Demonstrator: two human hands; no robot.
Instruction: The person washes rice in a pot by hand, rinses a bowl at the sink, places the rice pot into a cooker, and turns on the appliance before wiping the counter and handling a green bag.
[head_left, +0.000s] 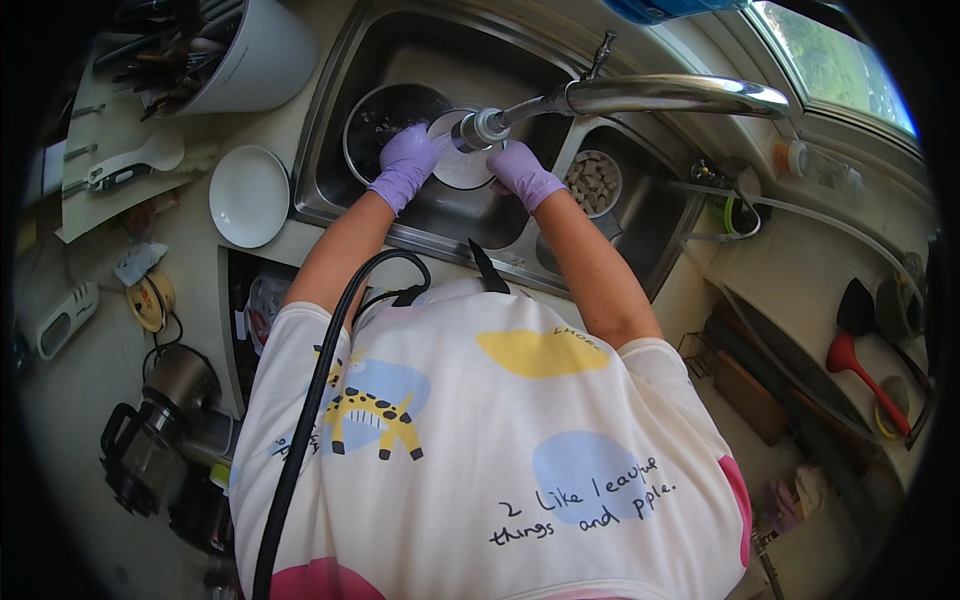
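Note:
Over the large stainless steel sink basin (480, 225), a white dish with a dark rim (459, 171) is held between my two purple-gloved hands. My left hand (409, 155) grips its left edge, and my right hand (520, 169) has the right edge. The faucet's spray head (480, 131) hangs just above the dish and hides part of it. Water appears to run from it onto the dish, near my left hand. A round dark pan or basin (379, 105) with water in it sits behind and left of my left hand.
In the smaller right basin stands a white bowl of pale chunks (594, 182). A white plate (249, 196) lies on the left counter, below a white utensil holder (270, 60). The chrome faucet neck (675, 96) arches over from the right. A red ladle (847, 356) lies far right.

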